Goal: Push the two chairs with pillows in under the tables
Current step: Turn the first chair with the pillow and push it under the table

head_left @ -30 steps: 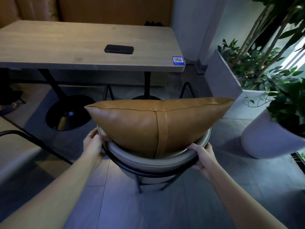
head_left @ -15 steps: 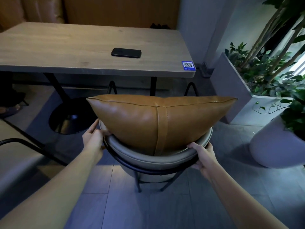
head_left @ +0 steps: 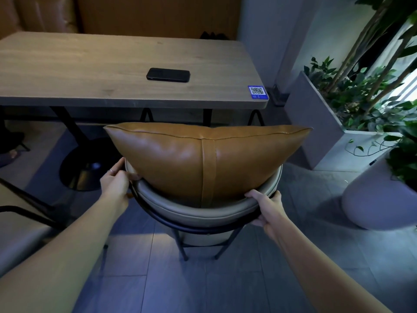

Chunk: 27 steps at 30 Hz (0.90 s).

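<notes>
A chair (head_left: 203, 213) with a curved grey backrest and black metal frame stands in front of me, facing a wooden table (head_left: 90, 62). A tan leather pillow (head_left: 203, 159) leans upright against the backrest and hides the seat. My left hand (head_left: 115, 184) grips the backrest's left end. My right hand (head_left: 268, 206) grips its right end, thumb on top. The front tips of the chair's armrests show just under the table's near edge.
A black phone (head_left: 168, 75) and a blue QR sticker (head_left: 257, 91) lie on the table. The table's black round base (head_left: 83, 168) sits left of the chair. A grey planter box (head_left: 316, 123) and a round white pot (head_left: 374, 199) stand right. Another chair (head_left: 20, 224) is at far left.
The chair and pillow have moved forward towards the table, their front now reaching its near edge. Both hands keep the same hold on the backrest.
</notes>
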Tool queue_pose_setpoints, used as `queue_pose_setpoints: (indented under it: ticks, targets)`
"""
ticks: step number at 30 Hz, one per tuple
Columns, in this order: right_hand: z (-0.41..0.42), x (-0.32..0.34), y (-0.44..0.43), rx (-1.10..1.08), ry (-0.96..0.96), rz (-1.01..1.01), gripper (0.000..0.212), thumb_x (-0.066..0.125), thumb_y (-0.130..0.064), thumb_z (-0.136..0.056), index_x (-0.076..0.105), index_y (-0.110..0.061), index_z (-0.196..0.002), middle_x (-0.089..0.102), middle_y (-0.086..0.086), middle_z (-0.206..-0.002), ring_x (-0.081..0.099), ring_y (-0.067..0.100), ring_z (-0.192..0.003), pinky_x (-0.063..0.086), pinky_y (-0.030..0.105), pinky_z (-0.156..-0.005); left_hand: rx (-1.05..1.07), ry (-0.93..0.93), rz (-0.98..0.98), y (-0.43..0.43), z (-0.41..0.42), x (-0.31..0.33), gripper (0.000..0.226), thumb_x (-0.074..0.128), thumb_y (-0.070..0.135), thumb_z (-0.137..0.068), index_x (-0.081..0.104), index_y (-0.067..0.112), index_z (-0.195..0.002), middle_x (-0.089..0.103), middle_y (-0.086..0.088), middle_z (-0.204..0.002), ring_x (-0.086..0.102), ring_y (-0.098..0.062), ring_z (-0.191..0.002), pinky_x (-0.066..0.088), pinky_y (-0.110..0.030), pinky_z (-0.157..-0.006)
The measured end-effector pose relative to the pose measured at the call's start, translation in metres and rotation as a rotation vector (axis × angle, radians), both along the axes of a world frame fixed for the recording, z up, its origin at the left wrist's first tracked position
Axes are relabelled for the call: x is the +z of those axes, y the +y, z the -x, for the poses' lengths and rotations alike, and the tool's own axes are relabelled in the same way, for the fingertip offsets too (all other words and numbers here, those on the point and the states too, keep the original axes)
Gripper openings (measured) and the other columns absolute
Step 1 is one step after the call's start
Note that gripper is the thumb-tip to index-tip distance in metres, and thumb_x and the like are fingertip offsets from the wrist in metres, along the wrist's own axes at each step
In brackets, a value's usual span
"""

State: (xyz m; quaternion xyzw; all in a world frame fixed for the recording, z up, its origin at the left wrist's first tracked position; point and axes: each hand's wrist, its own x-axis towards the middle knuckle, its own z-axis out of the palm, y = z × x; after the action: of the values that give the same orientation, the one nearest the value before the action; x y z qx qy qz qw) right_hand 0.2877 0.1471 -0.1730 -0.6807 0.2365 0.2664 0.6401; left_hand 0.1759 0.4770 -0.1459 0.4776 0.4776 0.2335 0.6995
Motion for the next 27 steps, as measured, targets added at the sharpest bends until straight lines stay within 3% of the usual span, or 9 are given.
queue_pose_setpoints:
  ticks: [4,8,11,14,16,18,21,23,27]
  targets:
    - [0.000,-0.003,0.001,0.002,-0.001,0.006,0.099,0.084,-0.018,-0.076,0.026,-0.026,-0.156,0.060,0.011,-0.136,0.067,0.036,-0.113,0.067,0.053,-0.067,-0.059,0.001,-0.013,0.008,0.000,-0.006,0.080,0.054,-0.012,-0.072,0.059,0.032,-0.138,0.067,-0.005,-0.124,0.057,-0.029,-0.103,0.049,-0.038,-0.065]
    - [0.001,-0.001,0.000,0.001,-0.014,0.043,0.106,0.085,-0.022,-0.074,0.022,-0.026,-0.159,0.058,0.010,-0.141,0.064,0.036,-0.121,0.062,0.061,-0.087,-0.225,0.027,-0.013,0.016,0.007,-0.007,0.081,0.061,-0.005,-0.081,0.045,0.037,-0.147,0.063,0.002,-0.134,0.057,-0.027,-0.118,0.051,-0.048,-0.086]
    - [0.002,0.003,0.000,0.009,-0.013,0.059,0.099,0.085,-0.022,-0.075,0.026,-0.026,-0.155,0.060,0.010,-0.138,0.065,0.036,-0.118,0.064,0.055,-0.082,-0.324,0.079,-0.075,0.024,0.012,0.008,0.068,0.057,0.005,-0.087,0.045,0.033,-0.148,0.061,0.002,-0.136,0.050,-0.031,-0.131,0.041,-0.047,-0.093]
    - [0.005,0.009,0.001,0.022,-0.012,0.071,0.095,0.084,-0.022,-0.076,0.028,-0.026,-0.153,0.060,0.010,-0.136,0.066,0.035,-0.116,0.065,0.050,-0.076,-0.236,-0.041,-0.119,0.036,0.010,0.052,0.051,0.049,0.011,-0.093,0.054,0.028,-0.140,0.068,0.000,-0.116,0.056,-0.031,-0.128,0.046,-0.043,-0.094]
    - [0.006,0.012,0.001,0.021,-0.004,0.063,0.099,0.083,-0.021,-0.076,0.024,-0.028,-0.155,0.060,0.011,-0.138,0.066,0.035,-0.116,0.064,0.054,-0.082,-0.153,-0.087,-0.303,0.038,0.005,0.095,0.046,0.051,0.014,-0.094,0.056,0.024,-0.138,0.065,0.000,-0.119,0.055,-0.027,-0.129,0.045,-0.039,-0.098]
    - [0.008,0.016,0.002,0.020,0.010,0.046,0.107,0.083,-0.021,-0.076,0.017,-0.031,-0.160,0.059,0.011,-0.140,0.066,0.036,-0.116,0.064,0.055,-0.084,-0.168,-0.041,-0.638,0.026,-0.002,0.133,0.051,0.056,0.022,-0.091,0.053,0.021,-0.142,0.057,-0.001,-0.140,0.049,-0.018,-0.134,0.036,-0.029,-0.107]
    - [0.010,0.024,0.002,0.041,0.036,0.043,0.116,0.083,-0.022,-0.076,0.007,-0.035,-0.163,0.058,0.012,-0.139,0.067,0.035,-0.112,0.065,0.045,-0.068,-0.338,0.089,-1.082,-0.025,-0.016,0.169,0.057,0.058,0.038,-0.090,0.046,0.027,-0.145,0.052,-0.001,-0.146,0.044,-0.017,-0.135,0.029,-0.030,-0.108]
    - [0.008,0.027,0.001,0.071,0.060,0.054,0.117,0.083,-0.025,-0.077,0.004,-0.036,-0.162,0.060,0.013,-0.135,0.071,0.035,-0.105,0.066,0.046,-0.067,-0.500,0.161,-1.248,-0.069,-0.031,0.177,0.060,0.059,0.044,-0.090,0.042,0.032,-0.147,0.055,-0.006,-0.143,0.047,-0.025,-0.133,0.033,-0.038,-0.108]
    - [0.000,0.031,-0.006,0.197,0.118,0.081,0.123,0.084,-0.030,-0.079,-0.007,-0.038,-0.161,0.057,0.016,-0.135,0.071,0.045,-0.105,0.060,0.059,-0.092,-0.778,0.260,-1.398,-0.138,-0.064,0.166,0.072,0.060,0.055,-0.088,0.034,0.032,-0.151,0.045,-0.001,-0.154,0.040,-0.022,-0.141,0.028,-0.044,-0.115]
